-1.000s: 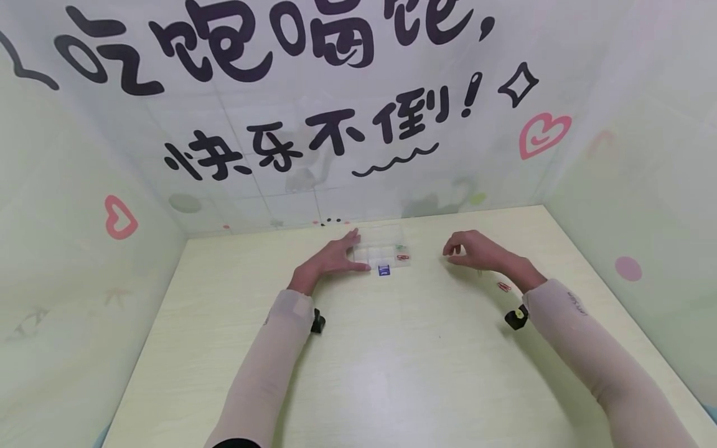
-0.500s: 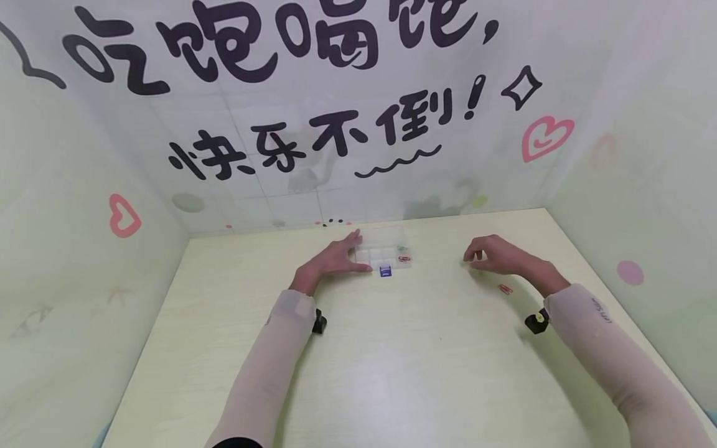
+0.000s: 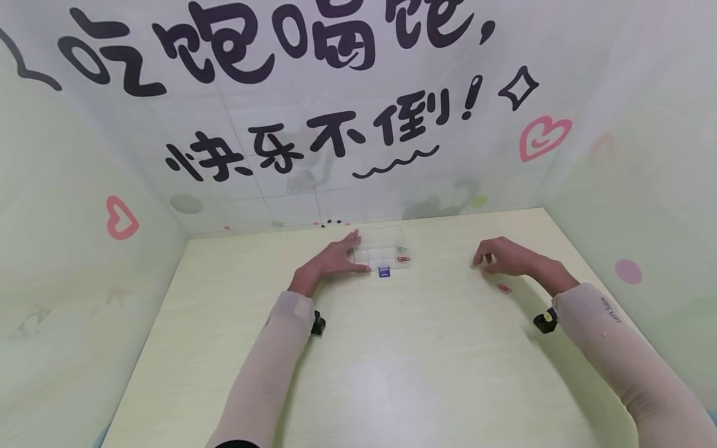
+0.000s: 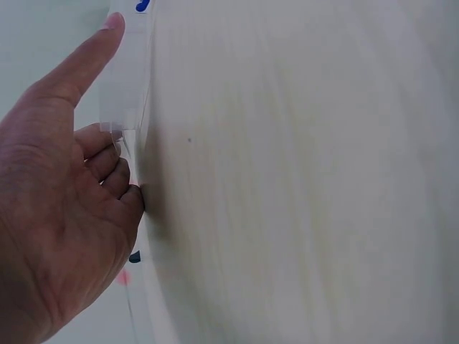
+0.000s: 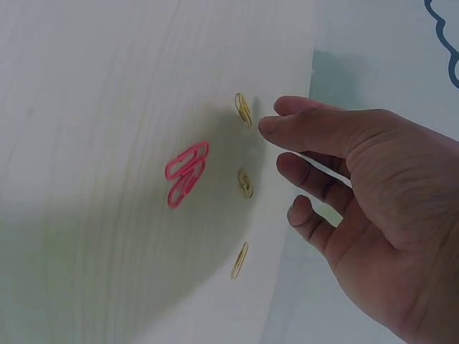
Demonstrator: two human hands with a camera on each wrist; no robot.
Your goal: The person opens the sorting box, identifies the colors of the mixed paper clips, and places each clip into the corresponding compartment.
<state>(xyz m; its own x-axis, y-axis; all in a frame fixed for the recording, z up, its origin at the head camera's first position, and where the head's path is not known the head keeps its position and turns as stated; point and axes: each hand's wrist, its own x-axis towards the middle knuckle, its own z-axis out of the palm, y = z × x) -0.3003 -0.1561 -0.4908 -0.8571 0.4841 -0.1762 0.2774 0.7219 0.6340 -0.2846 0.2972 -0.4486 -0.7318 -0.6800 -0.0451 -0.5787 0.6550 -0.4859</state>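
Note:
At the back of the table my left hand [image 3: 335,256] holds the left end of a clear plastic compartment box [image 3: 383,255], thumb on the near side and fingers on the far side. The box's right end contains a red paper clip [image 3: 403,259] and a green one [image 3: 401,249]. A blue label [image 3: 383,272] marks its front. My right hand [image 5: 380,193], fingers loosely bent and holding nothing, hovers over the table to the right. Red paper clips [image 5: 188,173] lie below it, beside gold paper clips [image 5: 243,110], which are too small to make out in the head view.
A pale wooden table [image 3: 358,361] carries everything. Its back edge meets a printed wall sheet [image 3: 291,149] with black lettering, and similar sheets enclose both sides. Black wrist cameras [image 3: 546,320] hang under the forearms.
My right hand has drawn away to the right, from nearer the box to above the paper clips, then slowed. The left hand stays at the box.

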